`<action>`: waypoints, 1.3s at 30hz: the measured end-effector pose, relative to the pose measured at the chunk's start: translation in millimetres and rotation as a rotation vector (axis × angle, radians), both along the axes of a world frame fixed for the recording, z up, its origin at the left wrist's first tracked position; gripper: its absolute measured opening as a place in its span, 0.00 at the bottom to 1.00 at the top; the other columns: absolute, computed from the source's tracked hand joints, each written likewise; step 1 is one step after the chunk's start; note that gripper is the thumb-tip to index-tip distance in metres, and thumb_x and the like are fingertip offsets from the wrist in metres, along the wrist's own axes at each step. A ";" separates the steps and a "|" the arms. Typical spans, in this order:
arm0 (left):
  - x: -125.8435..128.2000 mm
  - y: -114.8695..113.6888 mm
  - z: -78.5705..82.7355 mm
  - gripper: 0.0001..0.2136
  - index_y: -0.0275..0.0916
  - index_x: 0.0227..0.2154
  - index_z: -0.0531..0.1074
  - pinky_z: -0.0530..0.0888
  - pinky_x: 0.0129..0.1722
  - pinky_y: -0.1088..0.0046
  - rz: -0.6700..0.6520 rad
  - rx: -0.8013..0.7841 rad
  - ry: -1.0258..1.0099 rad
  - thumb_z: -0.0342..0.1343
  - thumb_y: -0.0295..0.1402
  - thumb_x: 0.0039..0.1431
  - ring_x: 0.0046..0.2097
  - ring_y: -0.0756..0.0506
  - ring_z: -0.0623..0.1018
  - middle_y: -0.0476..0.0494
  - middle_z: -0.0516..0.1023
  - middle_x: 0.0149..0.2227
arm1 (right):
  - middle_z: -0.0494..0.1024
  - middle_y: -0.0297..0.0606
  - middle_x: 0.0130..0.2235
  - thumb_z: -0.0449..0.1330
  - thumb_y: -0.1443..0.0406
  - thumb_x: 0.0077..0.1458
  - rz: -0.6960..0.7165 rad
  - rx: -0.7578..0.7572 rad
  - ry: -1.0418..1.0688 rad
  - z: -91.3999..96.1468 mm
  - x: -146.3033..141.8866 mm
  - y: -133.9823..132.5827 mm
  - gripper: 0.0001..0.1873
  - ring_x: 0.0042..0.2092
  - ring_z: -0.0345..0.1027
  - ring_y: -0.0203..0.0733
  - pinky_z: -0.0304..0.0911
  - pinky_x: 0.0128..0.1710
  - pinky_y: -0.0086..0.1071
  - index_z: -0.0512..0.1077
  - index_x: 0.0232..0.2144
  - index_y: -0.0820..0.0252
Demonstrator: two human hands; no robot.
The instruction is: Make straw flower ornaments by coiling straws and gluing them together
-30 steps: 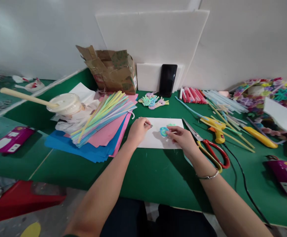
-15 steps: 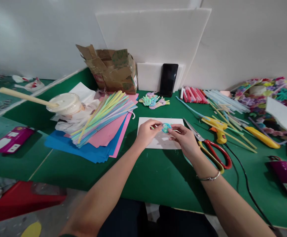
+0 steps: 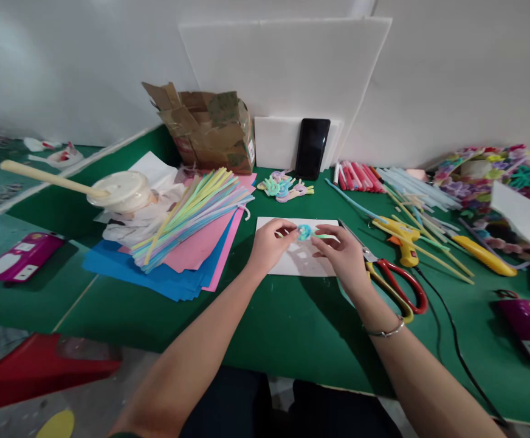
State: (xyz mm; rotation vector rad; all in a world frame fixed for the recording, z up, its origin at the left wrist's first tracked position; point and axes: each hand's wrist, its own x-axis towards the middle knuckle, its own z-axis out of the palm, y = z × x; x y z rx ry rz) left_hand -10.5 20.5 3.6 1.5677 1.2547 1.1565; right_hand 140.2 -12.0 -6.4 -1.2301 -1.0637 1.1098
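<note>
Between my two hands is a small coiled pipe-cleaner piece in blue and pale green, held just above a white sheet. My left hand pinches its left side with thumb and forefinger. A pale green pipe-cleaner end sticks out to the right, and my right hand has its thumb and fingers around that end; the exact contact is hard to make out. Behind the sheet lie several finished-looking pastel pipe-cleaner shapes. Large scissors with red and yellow handles rest beside my right hand.
Left: a bundle of pastel pipe cleaners on blue sheets, a lidded cup and a cardboard box. Right: a yellow glue gun with cord, a yellow cutter and pink markers. A phone leans behind.
The coil has shifted slightly left and up with my left hand. My right fingers have moved off the coil's right edge, and the pale green end now shows between them.
</note>
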 end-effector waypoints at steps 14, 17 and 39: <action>4.4 -4.1 0.6 0.06 0.38 0.32 0.72 0.72 0.36 0.73 -0.042 -0.019 -0.141 0.52 0.33 0.56 0.34 0.49 0.76 0.46 0.78 0.31 | 0.76 0.34 0.30 0.68 0.58 0.37 -0.021 -0.050 0.138 3.9 -1.6 0.7 0.15 0.33 0.70 0.38 0.71 0.32 0.33 0.74 0.30 0.58; 2.1 -2.9 2.7 0.05 0.38 0.31 0.73 0.72 0.38 0.73 0.031 -0.021 -0.062 0.54 0.32 0.53 0.37 0.48 0.76 0.45 0.78 0.35 | 0.76 0.33 0.30 0.69 0.59 0.34 -0.028 -0.121 0.222 6.1 -0.1 1.4 0.16 0.33 0.70 0.36 0.70 0.32 0.32 0.75 0.28 0.58; 3.8 -4.5 2.4 0.04 0.37 0.27 0.74 0.71 0.39 0.70 -0.117 -0.136 -0.078 0.58 0.31 0.49 0.37 0.47 0.76 0.45 0.79 0.33 | 0.76 0.34 0.31 0.67 0.57 0.37 -0.049 -0.067 0.140 7.6 -0.7 -0.9 0.14 0.32 0.68 0.36 0.67 0.27 0.30 0.76 0.29 0.57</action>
